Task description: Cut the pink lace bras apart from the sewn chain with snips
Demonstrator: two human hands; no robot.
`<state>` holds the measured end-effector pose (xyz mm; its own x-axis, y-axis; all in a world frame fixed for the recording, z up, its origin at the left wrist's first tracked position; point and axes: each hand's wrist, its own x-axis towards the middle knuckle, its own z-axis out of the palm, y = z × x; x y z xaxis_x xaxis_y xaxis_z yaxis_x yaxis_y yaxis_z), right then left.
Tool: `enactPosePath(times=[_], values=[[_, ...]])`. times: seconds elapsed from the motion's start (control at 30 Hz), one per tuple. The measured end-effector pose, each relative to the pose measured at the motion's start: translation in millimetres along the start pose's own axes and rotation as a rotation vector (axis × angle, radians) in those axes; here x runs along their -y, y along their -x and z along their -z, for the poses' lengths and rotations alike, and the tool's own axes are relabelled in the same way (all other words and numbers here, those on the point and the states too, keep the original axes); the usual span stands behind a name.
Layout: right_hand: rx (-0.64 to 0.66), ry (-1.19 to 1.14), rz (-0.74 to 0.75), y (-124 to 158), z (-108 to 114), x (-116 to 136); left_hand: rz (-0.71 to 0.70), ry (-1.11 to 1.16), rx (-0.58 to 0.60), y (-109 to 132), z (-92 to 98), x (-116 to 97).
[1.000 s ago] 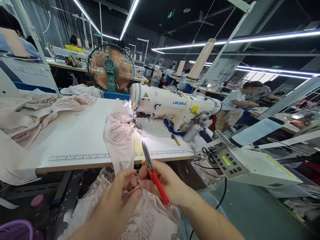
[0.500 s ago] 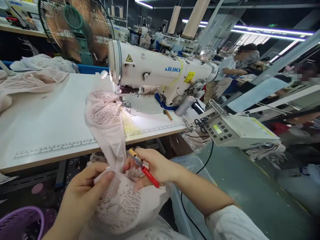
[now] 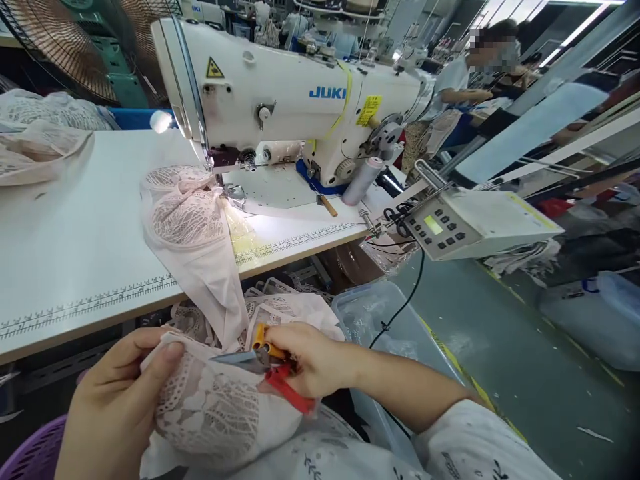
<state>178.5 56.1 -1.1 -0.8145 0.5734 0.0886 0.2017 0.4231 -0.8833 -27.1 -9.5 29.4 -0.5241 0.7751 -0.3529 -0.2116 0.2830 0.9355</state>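
My left hand [image 3: 120,380] pinches the edge of a pale pink lace bra [image 3: 215,407] between thumb and fingers, low over my lap. In my right hand [image 3: 315,360] is a pair of scissors [image 3: 245,360] with red and orange handles. Their blades point left across the upper edge of the lace. Whether they touch the fabric, I cannot tell. Another lace cup [image 3: 187,213] lies under the sewing machine's needle area, and its pink band [image 3: 215,287] hangs over the table edge between my hands.
A white sewing machine [image 3: 290,93] stands on the white table [image 3: 75,247], which has a ruler strip along its front edge. A control box [image 3: 480,223] juts out at right, above a clear plastic bin [image 3: 370,300]. A purple basket [image 3: 35,453] sits lower left. Someone [image 3: 455,80] works farther back.
My left hand has moved left with the bra edge. The scissors have turned so their blades now point left over the lace. The view has shifted closer to the machine.
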Motion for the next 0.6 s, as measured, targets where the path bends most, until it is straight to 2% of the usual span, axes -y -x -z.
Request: enactPosePath(times=[0.17,0.27,0.37,0.47,0.6], values=[[-0.001,-0.057,0.019,0.8,-8.3,6.3,-0.013,0.010,0.001,5.4,5.2,-3.1],[0.003,-0.045,-0.028,5.3,-13.9,13.6,0.072,0.035,0.032,12.3,9.4,-9.3],[0.089,-0.081,-0.021,10.9,-17.9,20.3,0.172,0.044,0.113,19.1,12.0,-12.2],[0.211,-0.096,0.028,14.4,-20.9,18.6,0.218,0.057,0.162,19.4,11.1,-3.2],[0.256,0.026,-0.039,15.8,-24.2,5.7,0.254,0.122,0.190,8.6,7.6,20.4]])
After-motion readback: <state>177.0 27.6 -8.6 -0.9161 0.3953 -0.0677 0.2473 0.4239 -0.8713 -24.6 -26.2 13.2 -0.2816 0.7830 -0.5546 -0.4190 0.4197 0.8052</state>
